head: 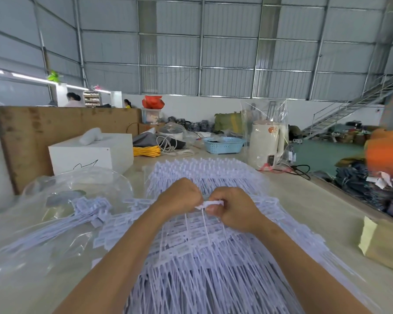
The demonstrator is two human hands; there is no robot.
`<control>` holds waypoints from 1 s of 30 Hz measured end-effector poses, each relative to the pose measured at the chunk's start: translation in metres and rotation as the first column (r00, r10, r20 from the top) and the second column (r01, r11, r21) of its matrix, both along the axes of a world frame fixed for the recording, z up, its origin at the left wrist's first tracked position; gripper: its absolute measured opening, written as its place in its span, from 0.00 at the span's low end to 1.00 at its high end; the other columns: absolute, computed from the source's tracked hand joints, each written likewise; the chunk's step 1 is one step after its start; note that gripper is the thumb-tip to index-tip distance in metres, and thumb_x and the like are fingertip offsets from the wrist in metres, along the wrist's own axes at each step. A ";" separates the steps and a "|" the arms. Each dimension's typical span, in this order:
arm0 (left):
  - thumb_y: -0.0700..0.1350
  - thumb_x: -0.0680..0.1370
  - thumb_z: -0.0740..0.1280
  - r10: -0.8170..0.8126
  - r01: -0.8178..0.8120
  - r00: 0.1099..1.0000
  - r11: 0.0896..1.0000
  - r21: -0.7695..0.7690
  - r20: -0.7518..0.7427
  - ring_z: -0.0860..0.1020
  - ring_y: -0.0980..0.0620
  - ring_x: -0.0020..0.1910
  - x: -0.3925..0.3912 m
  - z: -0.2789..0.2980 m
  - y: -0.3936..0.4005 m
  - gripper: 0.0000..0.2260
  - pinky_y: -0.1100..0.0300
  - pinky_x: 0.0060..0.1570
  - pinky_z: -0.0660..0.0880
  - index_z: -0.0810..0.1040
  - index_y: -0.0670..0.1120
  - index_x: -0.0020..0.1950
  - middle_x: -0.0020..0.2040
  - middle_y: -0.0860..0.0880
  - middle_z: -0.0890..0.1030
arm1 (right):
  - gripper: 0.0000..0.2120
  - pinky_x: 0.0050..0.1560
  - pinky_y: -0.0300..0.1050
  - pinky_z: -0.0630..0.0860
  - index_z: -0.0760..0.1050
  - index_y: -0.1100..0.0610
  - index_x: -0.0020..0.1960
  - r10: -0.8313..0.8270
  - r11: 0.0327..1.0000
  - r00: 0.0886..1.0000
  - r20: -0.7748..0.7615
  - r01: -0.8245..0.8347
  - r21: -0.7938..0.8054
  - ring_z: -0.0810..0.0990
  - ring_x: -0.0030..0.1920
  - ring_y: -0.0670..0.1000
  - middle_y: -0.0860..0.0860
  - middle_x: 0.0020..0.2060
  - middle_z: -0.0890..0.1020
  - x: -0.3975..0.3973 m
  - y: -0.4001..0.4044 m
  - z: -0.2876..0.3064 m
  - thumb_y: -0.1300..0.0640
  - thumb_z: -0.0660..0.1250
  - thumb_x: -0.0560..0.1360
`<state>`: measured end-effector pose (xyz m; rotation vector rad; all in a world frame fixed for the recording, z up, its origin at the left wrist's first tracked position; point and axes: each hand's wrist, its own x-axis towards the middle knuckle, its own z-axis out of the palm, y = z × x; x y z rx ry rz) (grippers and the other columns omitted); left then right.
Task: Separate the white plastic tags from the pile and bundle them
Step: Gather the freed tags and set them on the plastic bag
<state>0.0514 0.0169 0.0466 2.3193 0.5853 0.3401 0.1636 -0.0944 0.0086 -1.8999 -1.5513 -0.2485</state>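
A broad pile of white plastic tags (204, 250) covers the middle of the table, their long thin tails running toward me. Both hands hover over the pile's centre, close together. My right hand (234, 208) pinches the heads of a few white tags (210, 203), whose tails hang down over the pile. My left hand (179, 198) is curled into a fist just to the left and grips the same small bunch. A smaller heap of tags (93, 209) lies on the left, partly on a clear plastic bag (61, 225).
A white box (93, 152) and a brown board (43, 130) stand at the back left. Behind the pile are yellow cords (146, 151), a blue basket (224, 145) and a white kettle (266, 146). A paper-wrapped package (383, 243) lies at the table's right edge.
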 end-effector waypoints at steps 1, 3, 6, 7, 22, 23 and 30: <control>0.31 0.71 0.64 0.000 0.000 1.000 1.000 0.005 -0.025 0.62 0.50 0.28 -0.001 0.002 -0.001 0.12 0.60 0.31 0.59 0.70 0.39 0.28 0.27 0.44 0.64 | 0.04 0.37 0.45 0.71 0.80 0.59 0.39 -0.023 1.000 0.987 0.160 0.021 0.014 0.77 0.37 0.51 0.47 0.34 0.77 -0.001 0.001 0.000 0.63 0.69 0.72; 0.32 0.69 0.66 0.033 -0.035 0.998 0.999 -0.026 -0.046 0.60 0.52 0.24 -0.004 0.007 0.000 0.13 0.63 0.25 0.56 0.68 0.42 0.26 0.23 0.48 0.62 | 0.04 0.36 0.45 0.70 0.80 0.59 0.39 -0.030 0.999 0.935 0.353 0.012 0.053 0.78 0.38 0.56 0.51 0.37 0.78 -0.004 0.001 0.003 0.62 0.68 0.72; 0.34 0.70 0.67 0.032 -0.033 0.999 0.998 -0.050 -0.027 0.62 0.53 0.22 -0.012 0.018 0.004 0.08 0.67 0.21 0.57 0.72 0.39 0.31 0.20 0.50 0.64 | 0.05 0.34 0.48 0.70 0.80 0.64 0.38 0.028 0.990 0.983 0.182 -0.053 0.134 0.76 0.35 0.55 0.55 0.35 0.77 -0.007 0.003 0.009 0.64 0.68 0.72; 0.34 0.70 0.67 0.017 -0.018 1.000 0.999 -0.035 -0.025 0.62 0.53 0.21 -0.014 0.021 0.005 0.09 0.67 0.21 0.57 0.72 0.40 0.30 0.20 0.50 0.64 | 0.05 0.34 0.48 0.70 0.79 0.66 0.37 0.060 0.984 0.994 0.086 -0.073 0.162 0.75 0.34 0.53 0.56 0.34 0.76 -0.008 0.004 0.011 0.66 0.69 0.71; 0.40 0.67 0.66 0.164 -0.121 0.979 0.942 0.314 -0.117 0.67 0.49 0.27 -0.023 0.031 0.006 0.10 0.61 0.32 0.63 0.69 0.44 0.28 0.25 0.49 0.69 | 0.07 0.31 0.66 0.76 0.75 0.73 0.43 0.187 0.982 0.809 -0.558 -0.161 0.096 0.74 0.20 0.51 0.57 0.23 0.73 -0.029 0.013 -0.001 0.67 0.65 0.76; 0.39 0.68 0.67 0.153 -0.117 0.982 0.954 0.276 -0.113 0.67 0.49 0.26 -0.024 0.032 0.007 0.09 0.60 0.33 0.63 0.71 0.42 0.28 0.24 0.48 0.69 | 0.07 0.28 0.59 0.75 0.75 0.71 0.42 0.196 0.980 0.800 -0.567 -0.169 0.101 0.74 0.20 0.50 0.56 0.22 0.73 -0.029 0.012 0.000 0.67 0.65 0.76; 0.36 0.72 0.68 0.007 0.006 0.994 0.993 0.116 -0.107 0.62 0.53 0.19 -0.028 0.036 0.009 0.13 0.67 0.20 0.58 0.71 0.40 0.28 0.21 0.48 0.66 | 0.11 0.22 0.38 0.73 0.77 0.58 0.35 0.231 0.968 0.749 -0.622 -0.239 0.072 0.70 0.20 0.47 0.48 0.20 0.71 -0.026 -0.001 0.020 0.68 0.66 0.75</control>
